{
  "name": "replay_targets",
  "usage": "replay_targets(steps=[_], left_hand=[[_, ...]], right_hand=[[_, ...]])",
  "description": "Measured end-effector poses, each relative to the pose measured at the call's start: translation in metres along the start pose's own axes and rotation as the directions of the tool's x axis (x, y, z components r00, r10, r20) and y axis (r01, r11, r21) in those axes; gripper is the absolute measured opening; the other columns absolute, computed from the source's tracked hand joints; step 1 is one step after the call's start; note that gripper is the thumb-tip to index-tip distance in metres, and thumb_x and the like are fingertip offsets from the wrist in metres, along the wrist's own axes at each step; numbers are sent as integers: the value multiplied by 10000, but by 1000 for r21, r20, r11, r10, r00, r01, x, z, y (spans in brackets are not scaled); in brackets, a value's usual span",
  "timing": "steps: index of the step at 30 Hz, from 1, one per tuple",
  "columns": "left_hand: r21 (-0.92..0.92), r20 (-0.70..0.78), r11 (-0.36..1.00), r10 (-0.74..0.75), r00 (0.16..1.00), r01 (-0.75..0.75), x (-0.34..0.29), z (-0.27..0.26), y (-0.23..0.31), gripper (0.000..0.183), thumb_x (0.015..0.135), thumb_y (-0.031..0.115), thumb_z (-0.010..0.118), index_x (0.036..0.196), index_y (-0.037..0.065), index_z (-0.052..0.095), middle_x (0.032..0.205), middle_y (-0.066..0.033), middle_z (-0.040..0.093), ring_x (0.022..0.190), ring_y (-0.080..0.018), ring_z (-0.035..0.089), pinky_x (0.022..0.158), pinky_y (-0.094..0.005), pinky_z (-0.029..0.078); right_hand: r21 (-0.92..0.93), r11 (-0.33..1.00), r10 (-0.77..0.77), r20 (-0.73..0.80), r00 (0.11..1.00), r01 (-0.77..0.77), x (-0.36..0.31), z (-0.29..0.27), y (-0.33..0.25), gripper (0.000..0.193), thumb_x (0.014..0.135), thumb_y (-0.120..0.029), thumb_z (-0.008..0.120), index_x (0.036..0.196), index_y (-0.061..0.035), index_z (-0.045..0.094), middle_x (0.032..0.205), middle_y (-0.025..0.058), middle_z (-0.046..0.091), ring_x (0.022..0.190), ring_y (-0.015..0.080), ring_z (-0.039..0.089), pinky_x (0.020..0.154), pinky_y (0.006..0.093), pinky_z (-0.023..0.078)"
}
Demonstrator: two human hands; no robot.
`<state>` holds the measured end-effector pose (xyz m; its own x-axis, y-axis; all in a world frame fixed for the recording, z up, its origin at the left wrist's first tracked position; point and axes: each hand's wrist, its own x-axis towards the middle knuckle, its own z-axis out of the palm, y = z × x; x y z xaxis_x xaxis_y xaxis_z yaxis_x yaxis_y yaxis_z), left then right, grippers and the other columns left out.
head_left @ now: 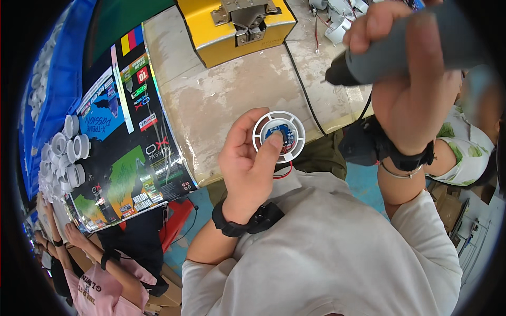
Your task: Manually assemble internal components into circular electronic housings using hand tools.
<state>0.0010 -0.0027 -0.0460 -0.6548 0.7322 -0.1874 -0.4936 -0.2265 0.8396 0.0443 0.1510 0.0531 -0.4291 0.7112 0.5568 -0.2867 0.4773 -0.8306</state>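
Note:
My left hand [246,163] is closed around a white, spoked plastic ring [301,138] in front of my chest, near the table's front edge. Inside the ring sits a blue circuit board [287,132], with my thumb pressing on it. A short red wire [284,173] hangs below. Raised at the upper right, my right hand [421,100] grips a grey electric screwdriver [392,59] with a black nose. Its tip points left and is apart from the ring. The screwdriver is close to the camera and slightly blurred.
A yellow block with a metal bracket [247,45] stands on the worn table [205,100]. A black cable [305,89] crosses it. White parts with wires [337,31] lie far right. White rings [66,152], a blue bin [63,89] and a person in pink [113,287] are left; another person sits right.

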Motion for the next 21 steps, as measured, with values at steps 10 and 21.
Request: replay_targets(steps=[10,21], left_hand=[[13,-3,976,216,976,-216,7,14,15,398,781,-70,534,1157,-53,405,977,-98,553,883,-114,535,765,-229,438],[229,188,920,279,942,-319,-9,22,25,413,773,-53,572,1162,-65,435,1016,-113,553,913,-136,542,785,-250,452]], right_hand=[[-375,719,-640,-28,767,586,-49,-48,18,521,765,-87,603,1187,-6,308,1072,147,444,978,294,462,852,407,399],[-337,793,-143,707,693,508,-44,-39,-5,312,574,-222,728,856,-116,651,721,16,495,638,178,431,550,276,346]])
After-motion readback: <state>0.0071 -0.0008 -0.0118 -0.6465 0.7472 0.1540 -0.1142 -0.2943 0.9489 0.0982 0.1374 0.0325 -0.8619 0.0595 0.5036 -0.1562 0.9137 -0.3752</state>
